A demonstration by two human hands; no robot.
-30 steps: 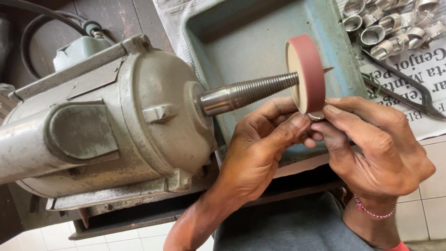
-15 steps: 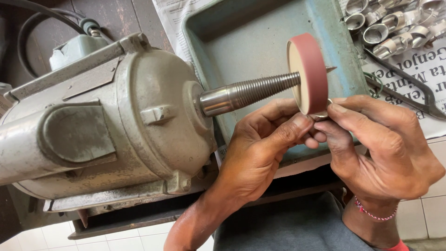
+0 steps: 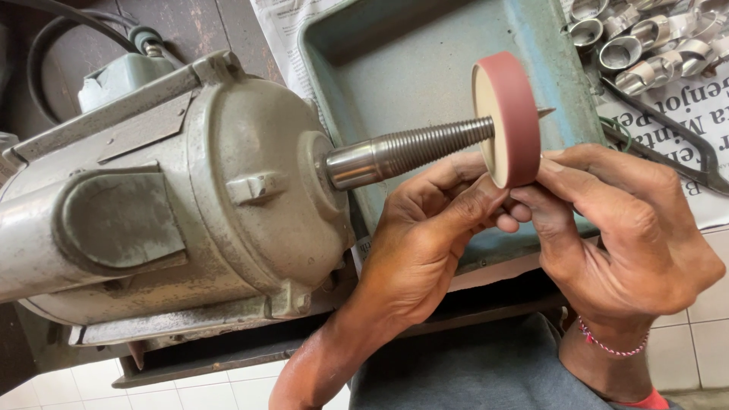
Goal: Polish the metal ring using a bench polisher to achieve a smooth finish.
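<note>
A red-rimmed buffing wheel (image 3: 510, 118) sits near the tip of a tapered threaded spindle (image 3: 410, 150) that juts to the right out of a worn grey motor (image 3: 167, 205), with only the spindle's sharp point showing past the wheel's far face. Both hands meet at the wheel's lower edge: the left hand (image 3: 425, 243) comes up from below with its fingers curled and its thumb and forefinger pressed together just under the rim, and the right hand (image 3: 630, 235) closes in from the right with its fingertips pinched against the same spot. Whatever small piece they hold there is hidden between the fingers, so I cannot tell what it is. Above and behind the wheel there is free room over the bare floor of a blue-green metal tray (image 3: 410, 68), whose raised right wall (image 3: 566, 83) stands close beside the wheel. To the left, the motor's housing blocks that whole side, and a black cable (image 3: 53, 38) loops behind it. At the upper right, well apart from the hands, a cluster of shiny metal rings (image 3: 645, 38) lies on newspaper (image 3: 699, 114), with dark metal pliers (image 3: 668, 144) just beside the right hand's knuckles. The tabletop (image 3: 706, 304) at the right edge is white tile, and grey cloth (image 3: 471, 372) shows below the wrists.
</note>
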